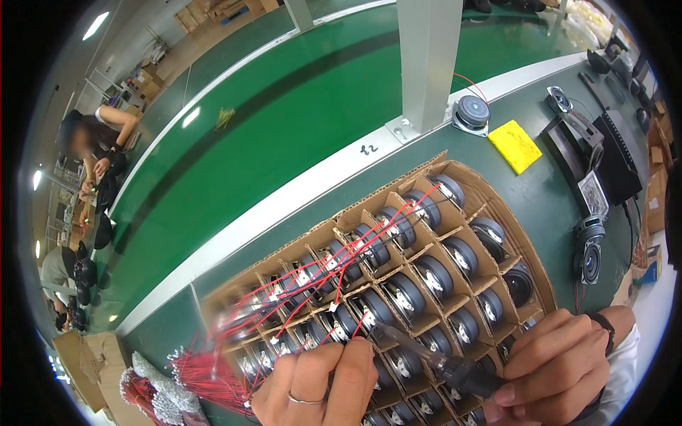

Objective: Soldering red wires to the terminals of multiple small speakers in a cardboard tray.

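Observation:
A cardboard box with dividers [490,266] holds several round loudspeakers [433,277] standing on edge, their metal terminals facing left. My left hand [320,387], with a ring on one finger, is closed in a pinch over the front rows. From its fingertips a thin red wire [360,324] runs up to one speaker's terminal. In my right hand [558,366] is a soldering iron [465,374] with a dark handle. Its tip points left and meets or nearly meets that same terminal; actual contact is too small to tell. More red wires [348,255] lie across the back rows.
Bundles of red wires with white ends [206,376] lie left of the box. Behind it rise a metal post [430,64], a loose speaker [471,113] and a yellow sponge [515,147]. Black speaker housings [614,156] stand at right. Beyond a green belt [284,106], a person [99,142] sits.

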